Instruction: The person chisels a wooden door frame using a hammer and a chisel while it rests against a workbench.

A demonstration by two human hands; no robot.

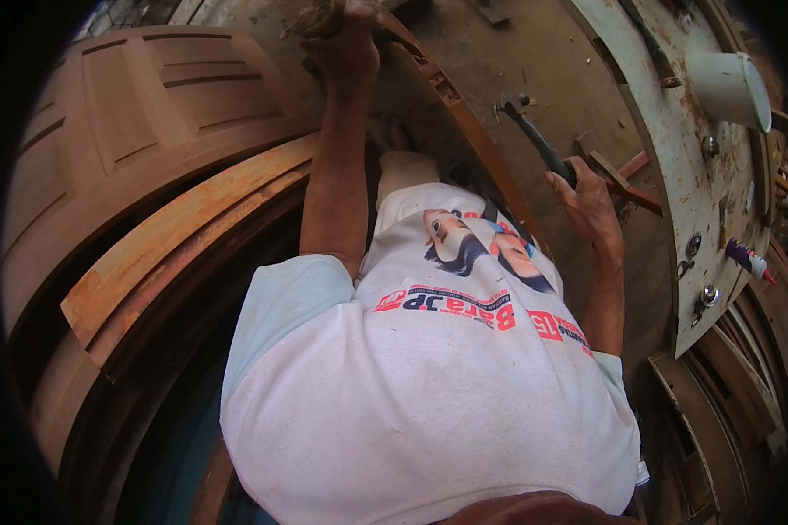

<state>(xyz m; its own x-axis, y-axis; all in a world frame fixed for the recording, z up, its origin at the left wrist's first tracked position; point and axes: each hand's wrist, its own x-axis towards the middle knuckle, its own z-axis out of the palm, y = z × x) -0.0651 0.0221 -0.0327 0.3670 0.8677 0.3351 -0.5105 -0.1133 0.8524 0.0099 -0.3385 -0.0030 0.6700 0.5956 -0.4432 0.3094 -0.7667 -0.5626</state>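
Note:
In my right hand (pixel 589 203) is a claw hammer (pixel 538 138) with a dark handle; my fingers are closed round the handle's lower end. Its metal head points away from me, above the floor. Between my arms a long brown wooden beam (pixel 474 131) runs from beside my body to the far edge, with slots cut near its far end. My left hand (pixel 346 48) is far forward, closed next to that end. A rough brownish thing (pixel 317 17) shows at its fingers, cut by the picture's edge, and I cannot make out its kind.
A panelled wooden door (pixel 179 87) lies at the left, with a thick plank (pixel 184 232) nearer me. At the right, a worn pale board (pixel 687 188) bears a white bucket (pixel 728 92), door knobs (pixel 709 296) and a purple bottle (pixel 747 259). Wood scraps (pixel 617 179) lie beside it.

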